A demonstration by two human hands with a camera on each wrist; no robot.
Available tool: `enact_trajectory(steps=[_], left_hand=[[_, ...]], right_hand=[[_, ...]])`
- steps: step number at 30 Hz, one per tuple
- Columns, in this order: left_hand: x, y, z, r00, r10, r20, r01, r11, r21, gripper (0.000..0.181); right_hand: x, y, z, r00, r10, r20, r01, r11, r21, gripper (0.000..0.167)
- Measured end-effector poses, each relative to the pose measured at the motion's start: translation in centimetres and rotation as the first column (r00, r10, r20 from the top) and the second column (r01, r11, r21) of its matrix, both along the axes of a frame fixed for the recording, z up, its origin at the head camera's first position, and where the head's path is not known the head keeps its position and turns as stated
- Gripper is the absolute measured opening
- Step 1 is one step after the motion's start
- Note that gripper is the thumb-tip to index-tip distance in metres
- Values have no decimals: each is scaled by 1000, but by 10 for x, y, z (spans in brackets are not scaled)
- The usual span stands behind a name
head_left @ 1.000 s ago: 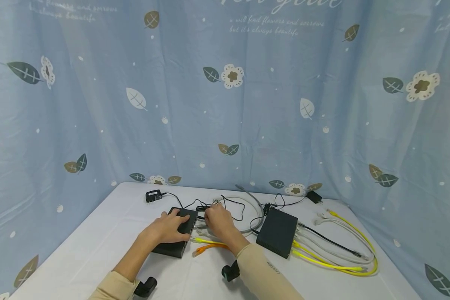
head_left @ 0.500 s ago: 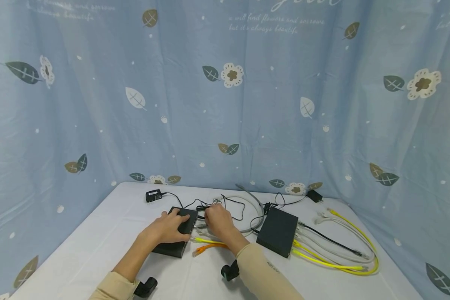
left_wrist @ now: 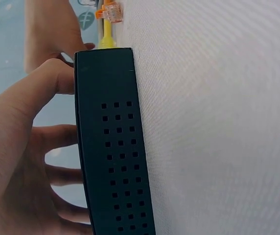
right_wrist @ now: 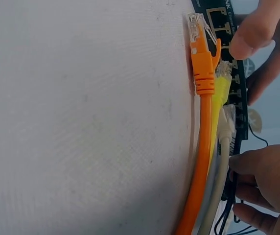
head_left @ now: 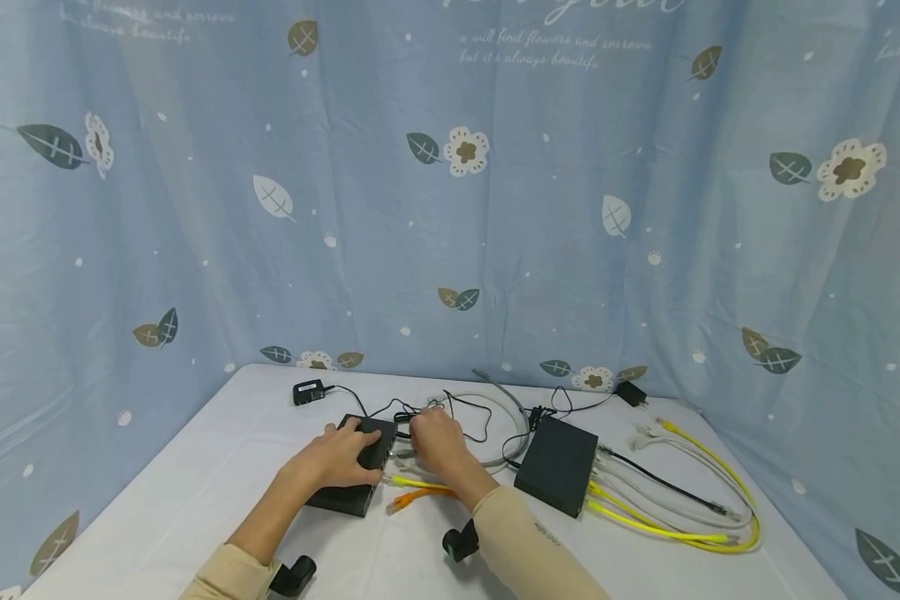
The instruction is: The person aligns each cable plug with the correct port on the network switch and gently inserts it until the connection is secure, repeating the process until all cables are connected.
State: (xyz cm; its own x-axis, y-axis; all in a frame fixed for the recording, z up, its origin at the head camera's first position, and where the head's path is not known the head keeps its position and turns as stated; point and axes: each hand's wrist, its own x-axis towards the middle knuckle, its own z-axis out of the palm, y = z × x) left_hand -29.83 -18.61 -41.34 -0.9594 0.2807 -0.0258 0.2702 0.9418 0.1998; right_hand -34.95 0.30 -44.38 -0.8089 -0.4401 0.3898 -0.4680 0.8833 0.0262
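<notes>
My left hand [head_left: 339,457] rests with spread fingers on top of a black network switch [head_left: 345,500] at the table's left. In the right wrist view, the left thumb [right_wrist: 250,39] lies by the row of ports. Beside that port side, my right hand [head_left: 437,437] pinches a black cable [head_left: 402,435] near the switch. Its fingertips partly hide the cable, so I cannot tell whether the plug sits in a port. Near the ports lie an orange network cable [right_wrist: 206,112], a yellow one [right_wrist: 221,90] and a pale one [right_wrist: 223,132], their clear plugs apart from the switch.
A second black switch [head_left: 557,465] stands to the right, with yellow cables [head_left: 663,529], grey ones and a black one on its right side. Power adapters [head_left: 308,392] [head_left: 630,393] lie at the back with thin cords. A patterned blue curtain [head_left: 450,250] hangs behind the table.
</notes>
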Motion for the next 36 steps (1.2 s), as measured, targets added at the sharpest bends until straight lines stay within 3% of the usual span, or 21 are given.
enact_trajectory(steps=[25, 36], left_hand=[[-2, 1, 0, 1000, 2, -18, -2, 1000, -21, 72], [-1, 1, 1, 1000, -8, -5, 8, 1000, -4, 71]], right_hand=[[-4, -6, 1, 999, -21, -29, 24, 995, 94, 6], [-3, -3, 1, 999, -39, 31, 39, 999, -11, 6]])
